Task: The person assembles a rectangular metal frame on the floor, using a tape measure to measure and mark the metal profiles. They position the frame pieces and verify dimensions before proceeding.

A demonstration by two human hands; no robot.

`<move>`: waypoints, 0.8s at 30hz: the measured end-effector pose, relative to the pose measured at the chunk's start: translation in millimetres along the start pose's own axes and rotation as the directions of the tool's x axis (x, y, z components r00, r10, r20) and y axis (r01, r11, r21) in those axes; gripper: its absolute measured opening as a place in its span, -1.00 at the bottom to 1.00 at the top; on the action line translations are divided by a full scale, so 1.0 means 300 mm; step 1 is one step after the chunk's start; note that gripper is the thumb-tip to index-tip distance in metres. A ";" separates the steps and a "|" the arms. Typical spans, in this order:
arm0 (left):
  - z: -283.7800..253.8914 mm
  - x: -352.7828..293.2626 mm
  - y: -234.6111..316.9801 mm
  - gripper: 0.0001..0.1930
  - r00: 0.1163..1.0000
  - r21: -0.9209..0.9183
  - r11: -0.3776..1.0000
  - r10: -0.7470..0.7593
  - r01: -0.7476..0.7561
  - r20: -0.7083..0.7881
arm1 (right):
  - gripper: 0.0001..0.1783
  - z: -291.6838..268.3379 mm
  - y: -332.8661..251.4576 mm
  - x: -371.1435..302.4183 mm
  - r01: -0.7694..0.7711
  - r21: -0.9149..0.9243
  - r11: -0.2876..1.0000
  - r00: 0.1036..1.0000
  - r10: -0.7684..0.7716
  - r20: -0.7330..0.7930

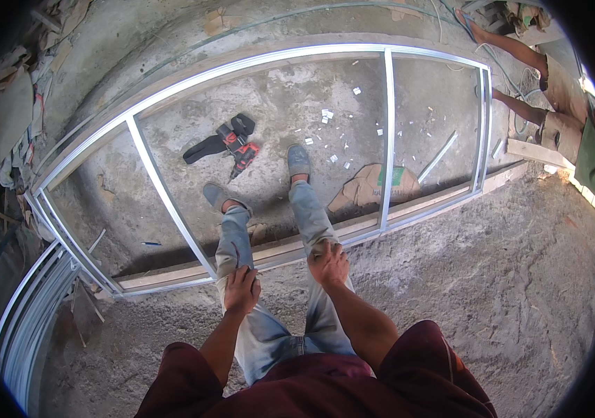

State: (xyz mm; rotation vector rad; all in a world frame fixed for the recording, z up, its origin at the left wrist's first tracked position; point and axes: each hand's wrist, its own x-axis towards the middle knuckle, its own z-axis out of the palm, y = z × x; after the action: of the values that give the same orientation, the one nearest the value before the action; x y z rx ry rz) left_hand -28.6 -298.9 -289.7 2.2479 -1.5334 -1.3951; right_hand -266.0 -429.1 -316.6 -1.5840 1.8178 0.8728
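At the far left edge, a stack of spare aluminium rails point(29, 317) lay on the ground beside rubble and rags. To its right, a large aluminium window frame point(172, 202) lay flat on the concrete floor point(283, 118), its near rail resting along a wooden batten point(165, 276). A red and black cordless drill point(235, 146) lay inside the frame, left of centre, well apart from both hands.

The person stood with both shoes inside the frame, bent forward. The left hand point(242, 289) rested flat on the left knee, fingers loosely spread, holding nothing. The right hand point(329, 263) rested on the right knee in the same manner, open and empty, just above the frame's near rail.

Small white chips point(327, 115) lay scattered on the floor beyond the feet. A crumpled brown paper bag point(371, 188) lay against the right mullion. At the far right, another person's legs point(520, 52) were visible by the frame's corner.

Judgement: the frame appeared light but long and thin-sectioned, so liable to twist or rack if lifted at one point. Its smooth metal could be slippery. It would best be gripped on the near rail close to the mullion joints, with both hands set well apart.
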 end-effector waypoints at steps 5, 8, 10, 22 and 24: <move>0.001 0.001 0.000 -0.65 1.000 -0.008 1.000 -0.003 0.003 0.003 | -0.22 0.004 0.002 0.001 0.005 0.006 1.000 1.000 -0.005 -0.010; 0.004 0.002 -0.001 -0.65 1.000 0.004 1.000 0.003 -0.003 0.001 | -0.21 0.009 0.005 0.003 0.001 0.003 1.000 1.000 -0.001 -0.013; 0.007 0.001 -0.007 -0.65 1.000 0.035 0.999 0.026 -0.025 -0.009 | -0.20 0.022 0.012 0.002 0.010 -0.004 1.000 1.000 -0.010 -0.020; 0.000 0.002 -0.008 -0.66 0.999 0.024 0.999 0.027 -0.026 -0.027 | -0.21 -0.019 -0.016 0.001 -0.015 0.000 1.000 0.999 0.015 0.050; -0.001 0.001 -0.009 -0.67 0.999 0.032 0.999 0.039 -0.038 -0.034 | -0.21 -0.019 -0.016 -0.004 -0.017 -0.002 1.000 0.999 0.017 0.049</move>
State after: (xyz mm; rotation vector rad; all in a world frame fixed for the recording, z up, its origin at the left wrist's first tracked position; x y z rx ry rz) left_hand -26.7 -297.9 -291.0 2.2356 -1.5905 -1.3242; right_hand -261.1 -433.4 -312.7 -1.5371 1.7994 0.9130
